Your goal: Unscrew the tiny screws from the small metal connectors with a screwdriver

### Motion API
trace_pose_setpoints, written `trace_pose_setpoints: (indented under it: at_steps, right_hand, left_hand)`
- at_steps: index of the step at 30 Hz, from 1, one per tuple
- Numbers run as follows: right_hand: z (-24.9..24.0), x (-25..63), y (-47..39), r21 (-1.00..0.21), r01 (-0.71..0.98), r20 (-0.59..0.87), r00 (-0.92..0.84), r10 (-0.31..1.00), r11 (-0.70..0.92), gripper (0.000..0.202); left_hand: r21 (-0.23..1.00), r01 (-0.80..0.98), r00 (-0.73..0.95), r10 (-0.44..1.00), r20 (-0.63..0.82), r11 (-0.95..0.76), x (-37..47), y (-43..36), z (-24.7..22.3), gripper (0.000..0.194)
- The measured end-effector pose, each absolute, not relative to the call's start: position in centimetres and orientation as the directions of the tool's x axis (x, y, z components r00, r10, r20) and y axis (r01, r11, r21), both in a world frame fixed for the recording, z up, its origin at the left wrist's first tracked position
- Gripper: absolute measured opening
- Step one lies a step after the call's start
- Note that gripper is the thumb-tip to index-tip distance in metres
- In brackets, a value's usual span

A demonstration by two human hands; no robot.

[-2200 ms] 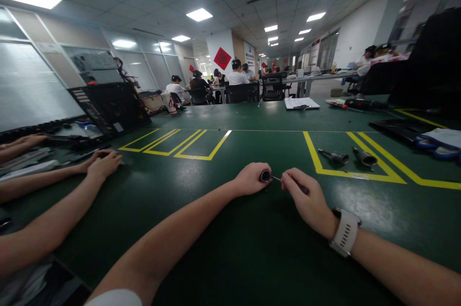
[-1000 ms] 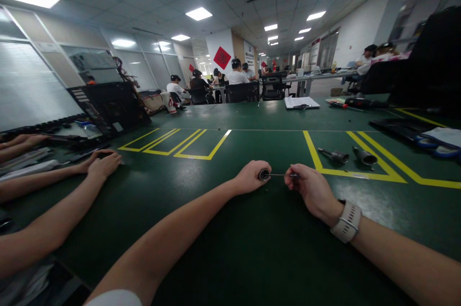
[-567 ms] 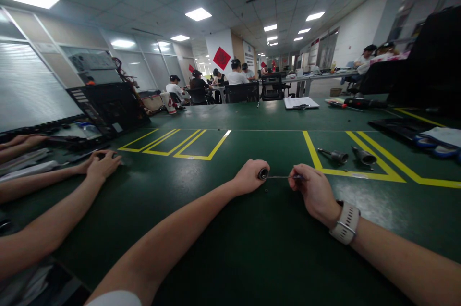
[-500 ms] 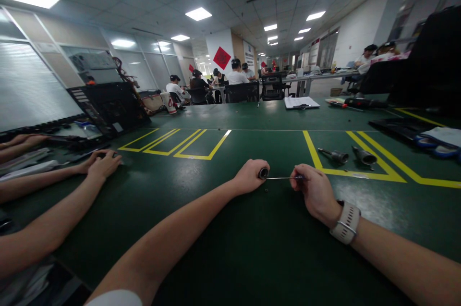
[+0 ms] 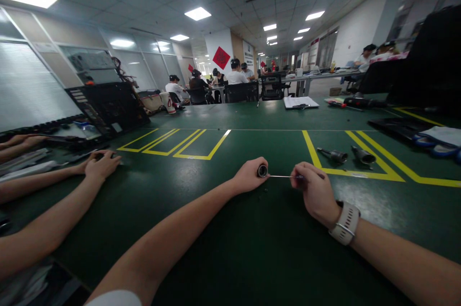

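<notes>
My left hand [image 5: 249, 175] is closed around a dark cylindrical metal part [image 5: 262, 171], its hollow round end facing me. In my right hand [image 5: 312, 186] is a slim screwdriver [image 5: 283, 176]. Its thin shaft points left, and the tip reaches the side of the metal part; whether it sits in a screw there cannot be made out. A tiny dark piece [image 5: 265, 190], perhaps a screw, lies on the table just below the metal part. Two similar cylindrical parts with narrow shanks, a left one [image 5: 337, 156] and a right one [image 5: 364, 155], rest inside yellow tape lines to the right.
Yellow tape [image 5: 192, 156] marks boxes on the green table [image 5: 201, 267]. Another person's hands [image 5: 102, 165] work at the left. A clipboard with paper [image 5: 300, 103], a power tool [image 5: 365, 103] and a black tray [image 5: 399, 129] lie farther back. Several people sit beyond.
The screwdriver's handle end now shows behind my right fingers, which have shifted their grip slightly. The hollow end of the metal part faces me a little more. Both hands stay in place.
</notes>
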State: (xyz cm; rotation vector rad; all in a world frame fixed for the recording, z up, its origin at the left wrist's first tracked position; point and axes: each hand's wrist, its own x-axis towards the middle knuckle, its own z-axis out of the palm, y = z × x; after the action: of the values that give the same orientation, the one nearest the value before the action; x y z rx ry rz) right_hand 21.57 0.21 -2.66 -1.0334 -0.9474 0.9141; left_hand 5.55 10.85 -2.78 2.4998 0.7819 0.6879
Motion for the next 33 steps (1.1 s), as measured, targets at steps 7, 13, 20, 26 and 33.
trace_pose_setpoints:
  at_steps: [7, 13, 20, 26, 33]
  right_hand:
    - [-1.6, 20.9, -1.0, -0.852, 0.378, 0.42, 0.078, 0.904, 0.362, 0.025]
    - [-1.3, 20.1, -1.5, -0.726, 0.543, 0.503, 0.002, 0.864, 0.422, 0.024]
    - [-2.0, 20.5, -0.6, -0.902, 0.323, 0.353, 0.174, 0.919, 0.285, 0.026]
    - [-2.2, 20.4, 0.0, -0.965, -0.192, 0.144, 0.182, 0.973, 0.179, 0.021]
    - [-2.4, 21.0, 0.6, -0.87, -0.492, 0.004, 0.062, 0.998, 0.034, 0.017]
  left_hand:
    - [0.519, 0.378, 0.746, 0.584, 0.32, -0.767, 5.6, 10.9, -2.9, 0.01]
    - [0.477, 0.382, 0.734, 0.574, 0.364, -0.791, 5.6, 11.2, -3.2, 0.008]
    - [0.541, 0.357, 0.706, 0.599, 0.377, -0.761, 5.7, 11.1, -3.0, 0.013]
    - [0.621, 0.318, 0.687, 0.626, 0.37, -0.716, 5.6, 11.2, -3.0, 0.011]
    - [0.638, 0.285, 0.666, 0.627, 0.405, -0.715, 5.6, 11.6, -3.4, 0.008]
